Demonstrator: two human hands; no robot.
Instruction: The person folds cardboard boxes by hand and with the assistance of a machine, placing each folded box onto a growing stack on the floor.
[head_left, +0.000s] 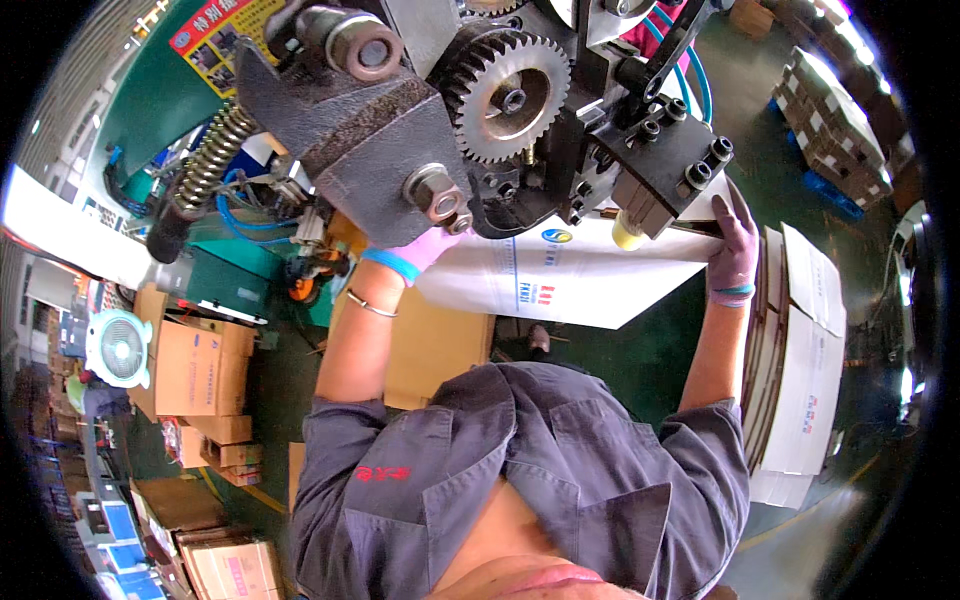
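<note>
A white printed cardboard carton, folded flat or partly opened, lies under the head of a dark metal machine. My right hand, in a thin purple glove, grips the carton's right edge, fingers pointing up and away. At the carton's left end is my left hand, in a pinkish glove with a blue cuff. Its fingers are mostly hidden behind the machine's bolted block, so their grip does not show. A steel gear wheel and a block with a yellowish tip sit just above the carton.
Close by my right arm stands a stack of flat white cartons. A brown cardboard sheet is below my left hand. Brown boxes and a pale green fan are at left. A coil spring juts from the machine.
</note>
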